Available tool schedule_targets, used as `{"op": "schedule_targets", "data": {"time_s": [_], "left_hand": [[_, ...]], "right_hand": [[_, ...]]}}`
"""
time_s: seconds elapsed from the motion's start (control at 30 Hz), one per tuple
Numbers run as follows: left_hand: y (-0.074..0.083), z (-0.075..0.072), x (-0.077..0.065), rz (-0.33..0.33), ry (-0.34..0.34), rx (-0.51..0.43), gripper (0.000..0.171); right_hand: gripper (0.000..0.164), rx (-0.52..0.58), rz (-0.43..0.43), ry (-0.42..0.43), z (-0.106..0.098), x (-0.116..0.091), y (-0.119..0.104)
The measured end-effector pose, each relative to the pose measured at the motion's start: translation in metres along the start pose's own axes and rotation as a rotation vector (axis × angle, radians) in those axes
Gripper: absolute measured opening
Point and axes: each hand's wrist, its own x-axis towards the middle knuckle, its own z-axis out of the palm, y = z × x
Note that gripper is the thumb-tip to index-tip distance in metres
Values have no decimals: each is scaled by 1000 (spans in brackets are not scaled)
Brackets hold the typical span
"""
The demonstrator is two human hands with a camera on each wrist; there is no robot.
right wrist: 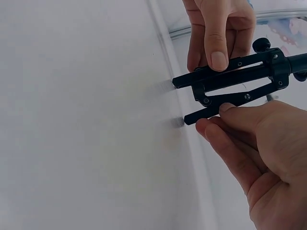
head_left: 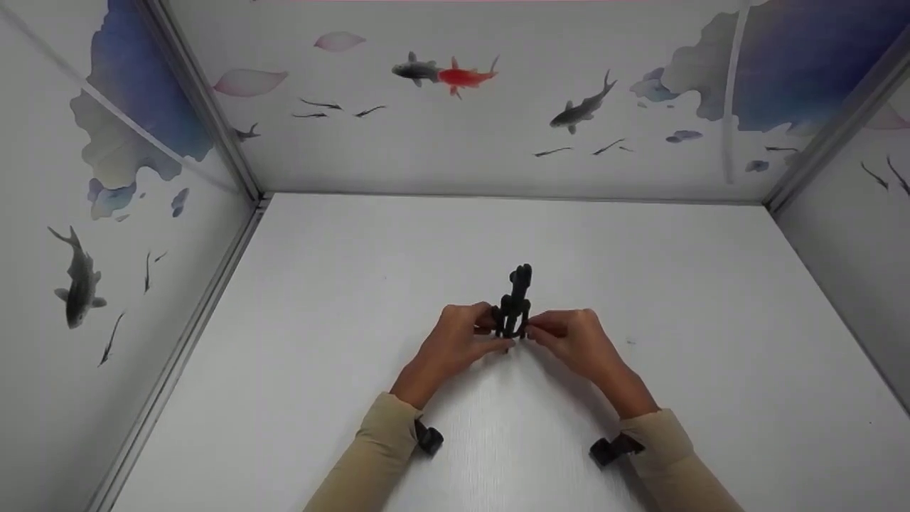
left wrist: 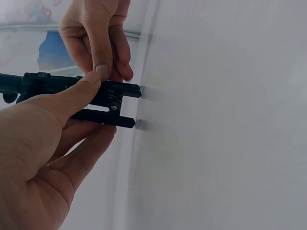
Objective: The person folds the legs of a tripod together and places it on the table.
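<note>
A small black tripod (head_left: 521,284) stands upright over the white table, legs down and only slightly spread. My left hand (head_left: 455,338) grips it from the left, thumb along a leg and fingers behind, as the left wrist view shows. From the other side my right hand (head_left: 579,345) pinches a leg (right wrist: 196,116) low down between thumb and fingertips. Hinged braces join the legs to the centre column, and a round knob (right wrist: 262,45) sticks out near the top of the legs. The leg ends are close over the tabletop. Fingers partly cover the legs.
The white tabletop (head_left: 341,263) runs back to a wall (head_left: 498,163) printed with fish and petals. Similar panels rise on the left (head_left: 43,185) and right, with metal rails at the corners. Black wrist cameras (head_left: 429,437) sit at both beige cuffs.
</note>
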Motion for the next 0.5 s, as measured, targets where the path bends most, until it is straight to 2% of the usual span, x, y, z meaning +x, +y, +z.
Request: {"op": "schedule_targets", "data": {"time_s": [0.33, 0.5], "left_hand": [[-4, 1, -1, 26, 20, -15, 29], [-4, 1, -1, 38, 22, -14, 29]], "right_hand": [[14, 41, 12, -3, 4, 0, -1], [13, -8, 7, 17, 4, -1, -3]]}}
